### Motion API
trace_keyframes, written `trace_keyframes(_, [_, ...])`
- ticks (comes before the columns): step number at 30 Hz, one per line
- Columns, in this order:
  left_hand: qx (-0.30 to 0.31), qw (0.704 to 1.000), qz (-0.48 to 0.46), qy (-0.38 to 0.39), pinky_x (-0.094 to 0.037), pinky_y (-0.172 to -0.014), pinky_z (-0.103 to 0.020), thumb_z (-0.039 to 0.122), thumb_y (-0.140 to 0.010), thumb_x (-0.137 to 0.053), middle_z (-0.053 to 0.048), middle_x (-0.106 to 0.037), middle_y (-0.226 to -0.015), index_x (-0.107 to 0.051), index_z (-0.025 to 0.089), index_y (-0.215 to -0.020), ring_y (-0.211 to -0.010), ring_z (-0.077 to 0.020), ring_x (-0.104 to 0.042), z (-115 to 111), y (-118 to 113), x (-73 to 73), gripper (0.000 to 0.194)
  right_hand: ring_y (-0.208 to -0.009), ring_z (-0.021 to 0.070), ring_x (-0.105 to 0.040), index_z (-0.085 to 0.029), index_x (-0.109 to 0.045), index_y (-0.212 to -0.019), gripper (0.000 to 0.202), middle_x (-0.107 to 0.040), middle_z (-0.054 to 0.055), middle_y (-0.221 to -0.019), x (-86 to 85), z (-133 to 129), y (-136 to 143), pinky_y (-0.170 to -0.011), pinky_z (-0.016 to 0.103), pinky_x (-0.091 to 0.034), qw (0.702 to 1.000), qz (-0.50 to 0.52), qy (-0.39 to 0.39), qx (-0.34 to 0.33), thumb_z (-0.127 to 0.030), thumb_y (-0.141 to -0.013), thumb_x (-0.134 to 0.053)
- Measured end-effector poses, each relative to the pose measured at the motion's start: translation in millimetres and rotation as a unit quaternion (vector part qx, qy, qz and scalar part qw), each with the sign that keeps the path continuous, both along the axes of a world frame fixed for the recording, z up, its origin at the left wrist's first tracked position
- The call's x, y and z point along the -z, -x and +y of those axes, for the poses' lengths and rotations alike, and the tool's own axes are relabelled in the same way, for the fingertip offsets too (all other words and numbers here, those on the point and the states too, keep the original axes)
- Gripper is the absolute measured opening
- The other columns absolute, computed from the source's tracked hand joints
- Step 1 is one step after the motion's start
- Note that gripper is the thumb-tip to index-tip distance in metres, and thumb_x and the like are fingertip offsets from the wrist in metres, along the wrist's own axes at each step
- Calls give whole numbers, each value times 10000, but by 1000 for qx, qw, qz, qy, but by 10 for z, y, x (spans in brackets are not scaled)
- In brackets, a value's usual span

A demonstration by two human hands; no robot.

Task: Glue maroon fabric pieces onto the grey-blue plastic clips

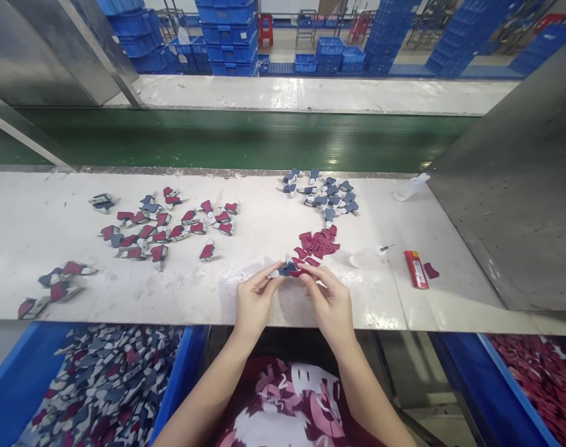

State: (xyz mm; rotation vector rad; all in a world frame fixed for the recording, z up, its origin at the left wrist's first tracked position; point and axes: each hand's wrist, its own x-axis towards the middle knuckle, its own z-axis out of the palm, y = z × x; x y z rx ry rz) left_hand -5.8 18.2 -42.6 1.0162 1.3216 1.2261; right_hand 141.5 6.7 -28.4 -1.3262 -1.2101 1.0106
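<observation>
Blue-grey piece (287, 268) by front edge of tabletop (259, 230); fingers of your left hand (254, 303) pinch it, those of your right hand (330, 303) a red piece (296, 268); slack grip could drop either off that edge.

Bright, whitish light, apparently from overhead, glares off the green belt (264, 139) between 1 and 2 o'clock and off the glossy table (380, 288) near 4, with a soft shadow beside the left hand (255, 301) toward 8 and gloom below the table's edge at 6. Wide-angle distortion tilts the crate stack (469, 34) toward 2, and the background at 12 looks soft
</observation>
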Motion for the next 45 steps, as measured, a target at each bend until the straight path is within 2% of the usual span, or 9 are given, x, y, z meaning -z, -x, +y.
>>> trace_keyframes(3, [6,1000,11,-2,-598,-928,-310,275,-814,-751,-77,-759,-1141,-748,182,-1166,-1003,-239,-750,-41,-18,-47,364,-880,187,-691,-263,-740,-1089,251,-741,49,-1006,-18,-29,67,-719,295,-563,998,51,39,23,-387,-882,-673])
trace_keyframes(7, [11,1000,13,-9,-608,-919,-305,251,-818,-741,-74,-752,-1147,-746,177,-1166,-998,-239,-753,-77,-35,-94,356,-820,185,-696,-233,-752,-980,227,-744,32,-855,-1,-30,93,-771,316,-568,994,79,63,46,-390,-816,-747])
trace_keyframes(20, [27,998,53,-19,-627,-865,-296,255,-822,-734,-75,-754,-1127,-754,175,-1150,-946,-240,-765,-87,0,-171,338,-828,180,-684,-222,-742,-987,214,-739,42,-884,-63,-33,49,-753,302,-550,997,50,45,24,-376,-841,-721])
trace_keyframes(27, [38,994,93,-45,-630,-863,-305,240,-853,-697,-51,-800,-1001,-761,189,-1141,-884,-228,-775,-107,11,-193,299,-813,190,-693,-208,-736,-981,250,-741,49,-880,-99,-52,63,-732,312,-564,996,58,62,35,-411,-837,-721])
trace_keyframes(31, [42,991,111,-60,-629,-882,-322,239,-842,-705,-53,-792,-1042,-776,197,-1104,-926,-237,-769,-123,15,-237,275,-798,191,-697,-205,-739,-950,247,-749,47,-860,-122,-72,66,-729,313,-559,995,42,71,49,-420,-830,-726])
trace_keyframes(38, [34,999,34,-15,-616,-931,-333,280,-804,-764,-84,-772,-1105,-779,159,-1083,-1032,-261,-742,-110,-27,-305,305,-788,181,-685,-217,-745,-976,223,-750,51,-901,-116,-109,114,-694,296,-553,997,5,42,71,-400,-857,-700])
trace_keyframes(45, [17,999,-28,11,-620,-920,-325,240,-777,-780,-85,-784,-1057,-793,154,-1019,-1001,-255,-753,-101,-42,-343,258,-768,162,-652,-236,-760,-1001,178,-733,48,-918,-65,-125,141,-632,279,-525,997,-24,-15,79,-344,-889,-674])
